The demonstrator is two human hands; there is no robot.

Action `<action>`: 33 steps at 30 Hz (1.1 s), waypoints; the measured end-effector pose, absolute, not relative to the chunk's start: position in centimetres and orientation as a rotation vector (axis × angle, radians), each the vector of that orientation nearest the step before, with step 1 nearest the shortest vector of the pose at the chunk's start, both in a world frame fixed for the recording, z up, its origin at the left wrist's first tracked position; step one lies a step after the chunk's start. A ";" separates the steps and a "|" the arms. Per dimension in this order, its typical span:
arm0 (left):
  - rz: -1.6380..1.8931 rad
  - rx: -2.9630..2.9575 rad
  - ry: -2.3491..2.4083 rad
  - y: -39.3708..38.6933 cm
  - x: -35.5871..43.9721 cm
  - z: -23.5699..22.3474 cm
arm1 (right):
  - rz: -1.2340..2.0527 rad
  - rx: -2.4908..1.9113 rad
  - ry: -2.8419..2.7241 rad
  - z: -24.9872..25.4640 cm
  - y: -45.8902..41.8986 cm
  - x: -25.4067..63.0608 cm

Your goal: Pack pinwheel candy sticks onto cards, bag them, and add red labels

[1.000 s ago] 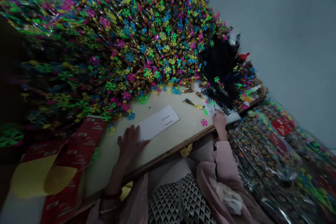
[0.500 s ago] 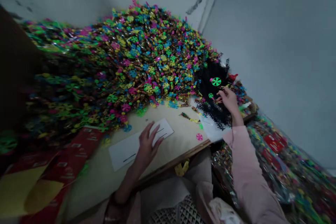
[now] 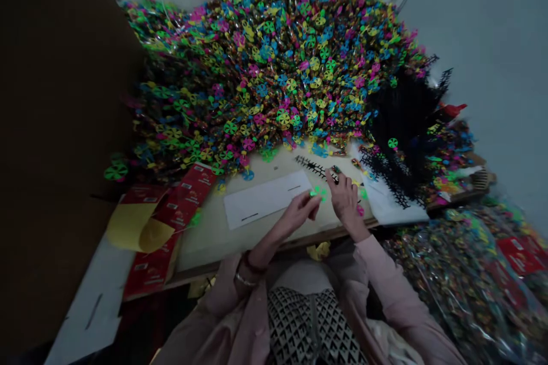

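My left hand (image 3: 299, 211) is closed at its fingertips on a small green plastic pinwheel piece (image 3: 319, 193), just above the pale work board (image 3: 205, 239). Close beside it, my right hand (image 3: 346, 201) pinches a black toothed plastic strip (image 3: 311, 166). The strip points away to the upper left, over the board. A white card (image 3: 263, 197) with dark slit-like marks lies flat to the left of my left hand. By my right fingertips are small loose coloured pieces, partly covered by the hand.
A large heap of colourful pinwheel toys (image 3: 274, 63) rises behind the board. More black toothed strips (image 3: 387, 182) lie at the right on a white sheet (image 3: 398, 212). Red printed card strips (image 3: 188, 194) lie at the left. Filled clear bags (image 3: 454, 262) sit at the lower right.
My right hand has come from the black strips back to the board, bringing one strip. My left hand has lifted off the white card and closed on the green piece. The view has shifted.
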State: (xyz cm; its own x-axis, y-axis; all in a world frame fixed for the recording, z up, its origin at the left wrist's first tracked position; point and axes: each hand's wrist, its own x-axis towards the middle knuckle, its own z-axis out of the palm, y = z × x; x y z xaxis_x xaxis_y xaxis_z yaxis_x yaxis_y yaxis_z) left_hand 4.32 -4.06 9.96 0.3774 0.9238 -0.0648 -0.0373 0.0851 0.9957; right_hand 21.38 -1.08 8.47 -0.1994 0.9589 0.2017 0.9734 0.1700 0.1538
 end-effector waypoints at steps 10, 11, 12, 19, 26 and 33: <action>1.018 2.014 1.580 -5.4 2.9 8.0 | -0.415 -1.643 -2.381 7.1 -1.2 24.1; 1.024 2.124 1.578 -4.8 2.2 9.0 | -0.395 -1.552 -2.447 7.0 -1.3 24.0; 0.968 2.254 1.565 -4.2 1.6 9.9 | -0.367 -1.456 -2.511 6.9 -1.3 23.8; 0.147 2.627 1.373 -1.6 -1.0 9.1 | -0.128 -1.222 -2.633 8.0 -1.5 21.4; 0.023 2.250 1.824 -1.5 -6.5 5.1 | 0.159 -1.702 -2.117 6.5 -3.8 25.0; -0.100 2.136 1.680 -1.0 -5.8 4.2 | 0.353 -1.852 -2.234 3.2 -5.4 20.0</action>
State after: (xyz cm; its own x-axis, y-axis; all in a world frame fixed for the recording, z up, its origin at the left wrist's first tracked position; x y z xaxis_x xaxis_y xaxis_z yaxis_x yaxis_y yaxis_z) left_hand -5.80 -1.01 4.20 0.2674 0.9130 -0.3081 0.9431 -0.1823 0.2782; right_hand 20.04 -5.42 3.19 -0.1830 0.9830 0.0143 0.9306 0.1779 -0.3198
